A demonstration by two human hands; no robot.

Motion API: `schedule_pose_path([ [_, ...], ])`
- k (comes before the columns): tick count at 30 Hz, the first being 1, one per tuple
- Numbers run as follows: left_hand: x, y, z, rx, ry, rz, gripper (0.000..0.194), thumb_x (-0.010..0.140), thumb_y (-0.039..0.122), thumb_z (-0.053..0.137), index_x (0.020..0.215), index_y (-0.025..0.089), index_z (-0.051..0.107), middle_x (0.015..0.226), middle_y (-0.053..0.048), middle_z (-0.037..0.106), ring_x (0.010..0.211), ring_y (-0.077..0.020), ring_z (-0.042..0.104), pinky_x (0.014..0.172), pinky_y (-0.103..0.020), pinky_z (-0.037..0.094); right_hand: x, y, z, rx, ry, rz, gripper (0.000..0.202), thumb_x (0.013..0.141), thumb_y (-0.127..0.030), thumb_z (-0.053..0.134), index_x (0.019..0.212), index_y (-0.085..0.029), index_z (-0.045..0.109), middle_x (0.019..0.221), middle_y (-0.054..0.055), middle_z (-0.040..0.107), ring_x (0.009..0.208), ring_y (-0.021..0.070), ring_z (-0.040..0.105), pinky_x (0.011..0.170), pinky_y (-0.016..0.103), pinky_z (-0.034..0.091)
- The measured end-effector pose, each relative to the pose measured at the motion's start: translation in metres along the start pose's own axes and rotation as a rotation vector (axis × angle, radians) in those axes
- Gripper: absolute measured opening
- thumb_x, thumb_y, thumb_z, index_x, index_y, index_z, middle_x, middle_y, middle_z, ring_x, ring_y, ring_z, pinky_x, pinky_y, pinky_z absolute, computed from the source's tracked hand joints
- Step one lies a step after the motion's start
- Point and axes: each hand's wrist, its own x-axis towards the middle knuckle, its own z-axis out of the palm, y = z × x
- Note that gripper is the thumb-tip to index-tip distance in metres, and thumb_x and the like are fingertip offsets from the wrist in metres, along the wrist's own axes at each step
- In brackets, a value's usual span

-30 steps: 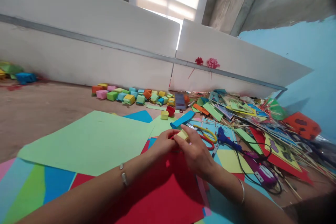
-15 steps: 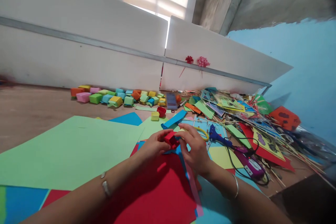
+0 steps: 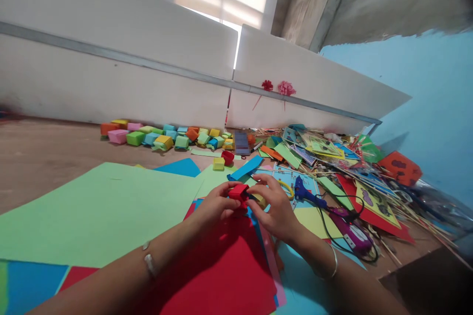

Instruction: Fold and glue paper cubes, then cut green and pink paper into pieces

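Left forearm (image 3: 125,271) slants in from lower left, right forearm (image 3: 354,280) from lower right; left wrist (image 3: 194,220) and right wrist (image 3: 295,234) nearly straight. Left hand (image 3: 218,203): fingers bent over top, thumb (image 3: 232,204) below, closed in pinch. Right hand (image 3: 277,206) near it: back turned up, fingers arched, thumb lower, pointing leftward. Right fingertips small in view; hard to say whether they press or merely hover.
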Motion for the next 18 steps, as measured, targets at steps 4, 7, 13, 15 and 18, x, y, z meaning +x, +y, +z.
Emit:
schedule_pose_path([
  [4, -0.001, 0.002, -0.001, 0.037, -0.005, 0.016, 0.056, 0.044, 0.005, 0.068, 0.098, 0.018, 0.061, 0.087, -0.003, 0.068, 0.070, -0.0182, 0.066, 0.070, -0.034, 0.053, -0.003, 0.003, 0.006, -0.155, -0.019, -0.015, 0.011, 0.088, -0.014, 0.056, 0.090, -0.018, 0.066, 0.119, 0.015, 0.061, 0.105, 0.0242, 0.062, 0.088, 0.039, 0.054],
  [7, -0.003, 0.002, -0.003, 0.081, -0.015, 0.031, 0.056, 0.045, 0.006, 0.072, 0.099, 0.018, 0.063, 0.088, -0.003, 0.069, 0.073, -0.0194, 0.066, 0.068, -0.033, 0.052, -0.005, 0.003, 0.010, -0.325, -0.035, -0.055, 0.022, 0.092, -0.012, 0.047, 0.091, -0.018, 0.068, 0.116, 0.015, 0.064, 0.096, 0.0224, 0.062, 0.081, 0.036, 0.054],
  [13, -0.004, -0.001, -0.004, 0.126, -0.051, 0.051, 0.056, 0.047, 0.015, 0.083, 0.099, 0.017, 0.065, 0.090, -0.005, 0.070, 0.074, -0.0197, 0.066, 0.068, -0.032, 0.052, -0.005, 0.004, 0.014, -0.410, -0.054, -0.046, 0.018, 0.093, -0.016, 0.053, 0.091, -0.016, 0.071, 0.107, 0.014, 0.067, 0.093, 0.0230, 0.060, 0.077, 0.034, 0.050],
  [15, -0.005, 0.000, -0.005, 0.138, -0.059, 0.045, 0.058, 0.047, 0.017, 0.085, 0.101, 0.017, 0.065, 0.093, -0.005, 0.071, 0.076, -0.0200, 0.066, 0.069, -0.031, 0.052, -0.003, 0.004, 0.012, -0.385, -0.070, -0.037, 0.014, 0.090, -0.013, 0.057, 0.087, -0.017, 0.071, 0.100, 0.009, 0.067, 0.088, 0.0196, 0.060, 0.074, 0.030, 0.049],
  [18, -0.006, 0.002, -0.006, 0.154, -0.069, 0.012, 0.066, 0.046, 0.018, 0.088, 0.109, 0.017, 0.066, 0.095, -0.007, 0.072, 0.076, -0.0208, 0.067, 0.069, -0.032, 0.052, -0.002, 0.003, 0.008, -0.226, -0.141, -0.010, 0.012, 0.085, -0.012, 0.064, 0.083, -0.020, 0.072, 0.097, 0.004, 0.066, 0.087, 0.0150, 0.060, 0.074, 0.025, 0.047],
])
